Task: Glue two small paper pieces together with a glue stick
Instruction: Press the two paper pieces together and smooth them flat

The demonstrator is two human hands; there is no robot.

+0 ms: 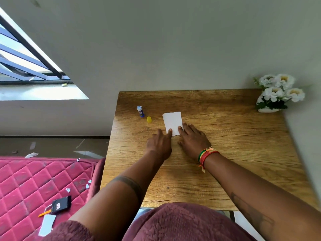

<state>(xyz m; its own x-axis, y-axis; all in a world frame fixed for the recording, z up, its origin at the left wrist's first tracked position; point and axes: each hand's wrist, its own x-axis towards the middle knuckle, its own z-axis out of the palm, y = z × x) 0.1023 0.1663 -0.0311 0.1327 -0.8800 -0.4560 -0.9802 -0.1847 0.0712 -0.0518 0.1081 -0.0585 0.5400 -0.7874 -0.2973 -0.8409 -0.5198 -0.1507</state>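
- The white paper (172,124) is pinned flat to the table (225,153) by both hands, near the middle of the far half of the top; nothing is clasped, the fingers lie spread and pressing.
- The left hand (159,144) is laid with one fingertip on the paper's near left corner; the right hand (192,139) is spread flat, its fingertips on the near right corner.
- Only one sheet outline can be made out; whether a second piece lies under it cannot be told.
- Pressing the joined pieces is judged to be the step in hand. It is best done by firm strokes from the pinned near edge towards the torn far edge, so that air is pushed out and the edges are kept aligned.
- One corner should be held down while the other hand smooths, so the sheet is not slid on wet glue.
- The glue stick (140,111) is stood uncapped near the far left corner, its yellow cap (149,119) just beside it, well apart from the paper.
- A pot of white flowers (276,94) is stood at the far right corner.
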